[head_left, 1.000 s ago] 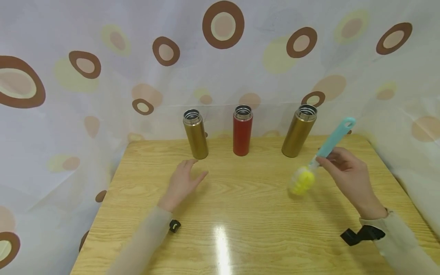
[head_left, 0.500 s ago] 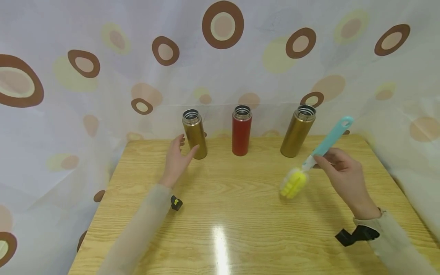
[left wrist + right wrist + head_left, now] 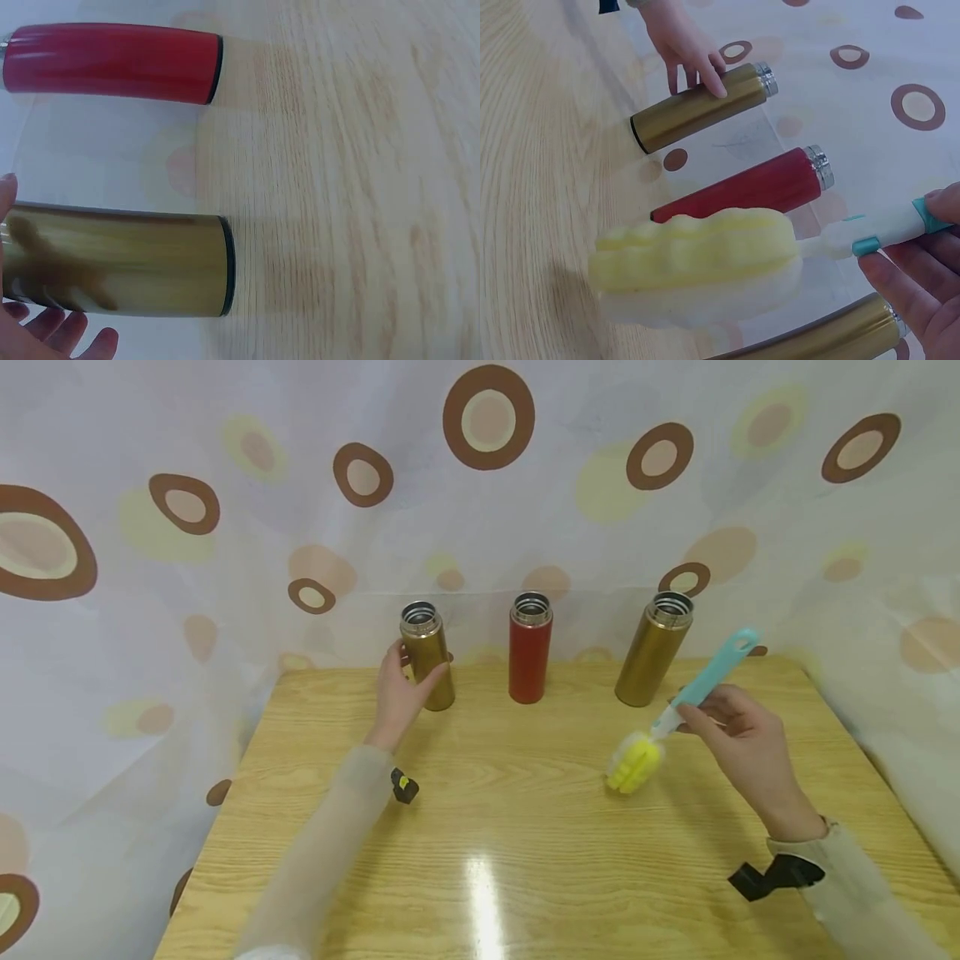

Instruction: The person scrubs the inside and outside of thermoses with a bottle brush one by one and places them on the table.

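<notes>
Holding the long bottle brush with the blue handle and yellow sponge head (image 3: 678,714), my right hand (image 3: 738,747) pinches its handle above the wooden worktop (image 3: 525,827). My left hand (image 3: 399,689) curls around the left gold metal flask (image 3: 427,656), standing upright beside the red flask (image 3: 529,647).

From my remote seat this looks like a staged recording corner, not a lived-in room. A pale curtain (image 3: 225,460) printed with brown and yellow rings closes in the wooden table (image 3: 525,860) from nine o'clock round to three. At twelve o'clock, three lidless flasks (image 3: 530,647) stand evenly spaced in a row.
</notes>
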Motion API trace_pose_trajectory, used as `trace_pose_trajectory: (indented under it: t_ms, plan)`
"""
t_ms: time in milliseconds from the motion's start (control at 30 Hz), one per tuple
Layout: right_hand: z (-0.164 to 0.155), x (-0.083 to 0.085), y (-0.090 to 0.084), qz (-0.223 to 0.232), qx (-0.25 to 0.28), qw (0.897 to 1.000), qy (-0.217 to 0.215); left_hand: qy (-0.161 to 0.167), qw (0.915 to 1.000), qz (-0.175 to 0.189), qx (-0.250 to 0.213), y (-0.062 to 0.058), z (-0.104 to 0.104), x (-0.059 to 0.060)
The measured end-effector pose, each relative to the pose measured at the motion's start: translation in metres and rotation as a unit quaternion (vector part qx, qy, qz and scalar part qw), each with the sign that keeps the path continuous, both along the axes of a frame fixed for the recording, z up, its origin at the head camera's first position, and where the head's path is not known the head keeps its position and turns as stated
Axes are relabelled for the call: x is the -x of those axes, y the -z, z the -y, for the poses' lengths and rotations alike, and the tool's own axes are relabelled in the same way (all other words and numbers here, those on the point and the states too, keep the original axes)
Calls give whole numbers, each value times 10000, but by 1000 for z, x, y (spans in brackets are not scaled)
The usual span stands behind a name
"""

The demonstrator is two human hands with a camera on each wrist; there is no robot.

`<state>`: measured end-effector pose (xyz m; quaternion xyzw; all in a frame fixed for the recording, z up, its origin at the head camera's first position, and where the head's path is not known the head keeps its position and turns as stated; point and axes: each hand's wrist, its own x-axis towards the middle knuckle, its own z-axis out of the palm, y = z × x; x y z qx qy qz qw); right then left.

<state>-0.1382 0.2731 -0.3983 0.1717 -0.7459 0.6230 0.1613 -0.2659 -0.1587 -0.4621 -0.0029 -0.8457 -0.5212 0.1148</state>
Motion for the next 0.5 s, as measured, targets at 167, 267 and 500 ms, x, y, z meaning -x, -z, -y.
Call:
trace_pose_trajectory:
  t_ms: [167,267,500]
  plan:
    - [2,1,0,-43,9,10000,25,25,9991,-121,-399,5,-6,8]
    - [4,2,0,-35,36,10000,26,-11,9984,-194,-527,8,-9,12]
    - [7,2,0,6,-114,9999,127,-243,9960,-295,-801,9,-15,15]
